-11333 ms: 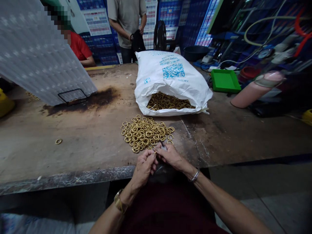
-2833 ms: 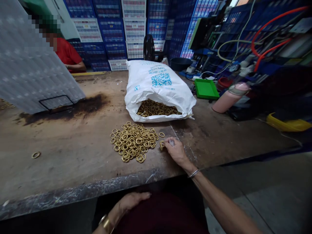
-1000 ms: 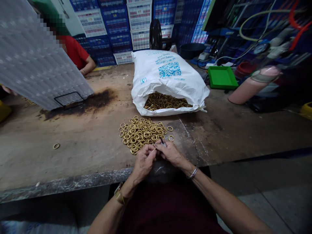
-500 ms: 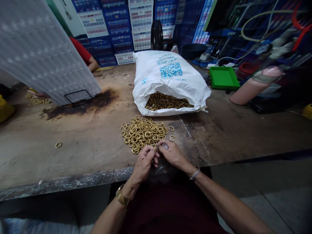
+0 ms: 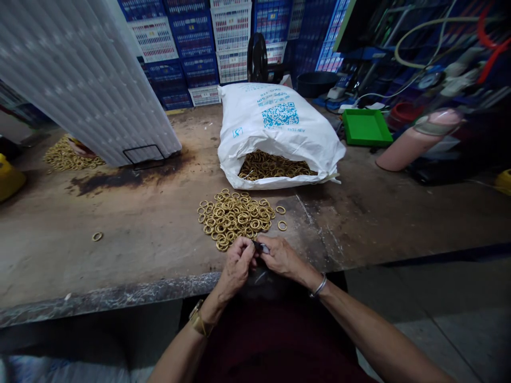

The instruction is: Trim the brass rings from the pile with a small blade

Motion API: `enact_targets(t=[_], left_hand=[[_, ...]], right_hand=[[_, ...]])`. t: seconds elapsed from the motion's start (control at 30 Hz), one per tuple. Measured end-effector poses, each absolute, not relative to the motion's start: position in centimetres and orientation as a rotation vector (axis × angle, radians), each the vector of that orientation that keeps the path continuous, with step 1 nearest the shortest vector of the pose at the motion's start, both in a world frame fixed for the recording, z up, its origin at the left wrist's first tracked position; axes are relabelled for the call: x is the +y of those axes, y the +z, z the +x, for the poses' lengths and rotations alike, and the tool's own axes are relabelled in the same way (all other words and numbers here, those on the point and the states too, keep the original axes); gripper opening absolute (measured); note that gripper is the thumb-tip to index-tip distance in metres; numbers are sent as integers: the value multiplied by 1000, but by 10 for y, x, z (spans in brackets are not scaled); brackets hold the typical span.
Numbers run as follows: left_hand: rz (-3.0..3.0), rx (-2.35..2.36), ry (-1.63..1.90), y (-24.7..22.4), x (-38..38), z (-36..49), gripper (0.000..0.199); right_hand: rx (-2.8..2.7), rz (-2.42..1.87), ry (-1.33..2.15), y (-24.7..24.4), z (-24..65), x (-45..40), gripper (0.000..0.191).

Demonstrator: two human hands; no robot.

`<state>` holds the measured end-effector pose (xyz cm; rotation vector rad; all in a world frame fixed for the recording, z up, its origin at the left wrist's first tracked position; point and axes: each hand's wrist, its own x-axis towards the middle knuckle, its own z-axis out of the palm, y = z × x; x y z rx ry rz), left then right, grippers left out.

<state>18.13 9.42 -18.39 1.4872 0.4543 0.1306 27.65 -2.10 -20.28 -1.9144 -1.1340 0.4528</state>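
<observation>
My left hand (image 5: pixel 238 264) is closed just in front of a pile of brass-coloured rings (image 5: pixel 235 215), its thumb and fingers pinched together. A ring seems to be in that pinch, mostly hidden by the fingers. My right hand (image 5: pixel 281 258) is closed on a small dark tool (image 5: pixel 261 247) with a pale grey part, whose kind I cannot make out. The tool's dark end meets my left fingertips. Behind the pile lies a white woven sack (image 5: pixel 275 133), its mouth gaping towards me and more rings (image 5: pixel 275 166) inside.
One loose ring (image 5: pixel 97 236) lies to the left. A tall stack of translucent ribbed sheets (image 5: pixel 107 80) leans at the back left, beside another ring pile (image 5: pixel 66 154) and a co-worker's hand (image 5: pixel 83 149). A green tray (image 5: pixel 367 127) and a pink bottle (image 5: pixel 419 139) stand at the right.
My hands stay together, and the dark tool now shows between them. The ribbed sheets have shifted to the right, covering the co-worker's red sleeve and uncovering more of the far ring pile.
</observation>
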Motion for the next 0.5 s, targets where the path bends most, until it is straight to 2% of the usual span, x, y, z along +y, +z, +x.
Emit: enact_targets(t=[0.23, 0.33, 0.43, 0.5], left_hand=[[1381, 330, 82, -171, 91, 173, 34], [1237, 322, 121, -168, 89, 173, 32], [1051, 407, 160, -176, 86, 176, 38], [964, 436, 171, -182, 85, 180, 42]], right_hand=[[-1061, -2093, 524, -200, 290, -14, 9], [-964, -1982, 543, -200, 292, -13, 12], [-689, -1793, 677, -201, 288, -15, 26], [-537, -1701, 912, -203, 286, -16, 42]])
